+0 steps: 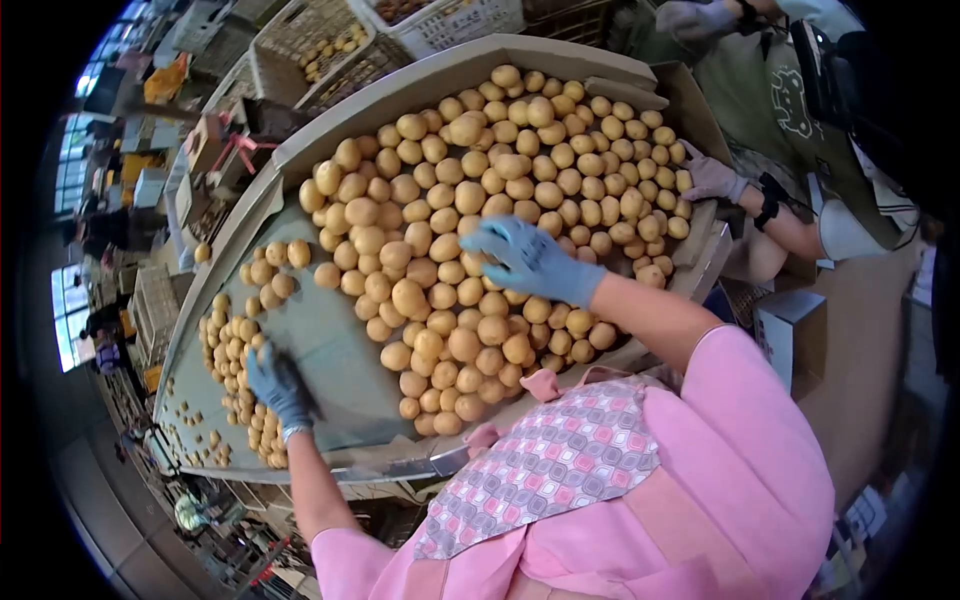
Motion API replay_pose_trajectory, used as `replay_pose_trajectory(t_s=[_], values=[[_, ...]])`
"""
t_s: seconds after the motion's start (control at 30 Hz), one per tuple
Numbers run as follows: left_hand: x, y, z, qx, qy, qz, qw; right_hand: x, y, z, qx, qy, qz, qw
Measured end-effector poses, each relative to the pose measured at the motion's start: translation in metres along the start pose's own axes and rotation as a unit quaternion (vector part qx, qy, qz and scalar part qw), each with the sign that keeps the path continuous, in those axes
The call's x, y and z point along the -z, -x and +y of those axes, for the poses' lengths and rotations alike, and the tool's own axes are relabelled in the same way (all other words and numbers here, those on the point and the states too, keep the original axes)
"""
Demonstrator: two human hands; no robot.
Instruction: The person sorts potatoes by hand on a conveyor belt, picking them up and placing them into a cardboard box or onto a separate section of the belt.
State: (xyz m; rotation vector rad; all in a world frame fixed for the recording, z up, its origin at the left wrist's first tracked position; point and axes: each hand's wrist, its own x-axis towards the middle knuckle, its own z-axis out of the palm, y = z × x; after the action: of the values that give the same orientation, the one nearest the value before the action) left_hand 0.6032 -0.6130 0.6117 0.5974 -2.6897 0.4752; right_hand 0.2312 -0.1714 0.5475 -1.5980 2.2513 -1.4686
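Round and oval tan potatoes [463, 345] cover most of the padded sorting table [340, 340] in front of me. My right hand [535, 258], in a blue-grey glove, hovers over or touches the middle of this pile. Its fingers are spread, and I see no potato gripped in them. My left hand [275, 385], gloved the same way, is at the left beside a second group of potatoes [225, 345]. Its fingers reach forward and look apart, with nothing visible in them. Between both groups runs a strip of bare green table surface.
Cardboard-lined rims [400, 85] edge the table. Beyond the far rim stand plastic crates [310, 40], one holding more potatoes. At the right, a co-worker's gloved hand [710, 178] touches the pile's edge. A cardboard box [790, 335] sits to my right.
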Motion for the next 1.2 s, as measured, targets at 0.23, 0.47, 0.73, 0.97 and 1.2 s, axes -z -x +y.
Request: replay_pose_trajectory(t_s=[0.23,0.47,0.73,0.97,1.2], values=[[0.002,-0.020,-0.100,0.369,-0.194,-0.248,0.875,0.073,0.081,-0.038,-0.149,-0.015,0.050,0.987],[0.021,-0.047,0.082,-0.022,-0.031,0.009,0.999,0.096,0.140,-0.033,-0.256,-0.003,-0.018,0.967],[0.066,0.037,0.135,-0.031,0.191,-0.114,0.974,0.079,0.148,-0.026,-0.241,0.047,0.010,0.969],[0.078,0.059,0.058,-0.137,-0.007,-0.124,0.983,0.081,0.148,-0.025,-0.259,-0.003,-0.004,0.966],[0.079,0.038,0.063,-0.132,-0.143,-0.181,0.964,0.082,0.149,-0.027,-0.278,0.002,-0.007,0.961]])
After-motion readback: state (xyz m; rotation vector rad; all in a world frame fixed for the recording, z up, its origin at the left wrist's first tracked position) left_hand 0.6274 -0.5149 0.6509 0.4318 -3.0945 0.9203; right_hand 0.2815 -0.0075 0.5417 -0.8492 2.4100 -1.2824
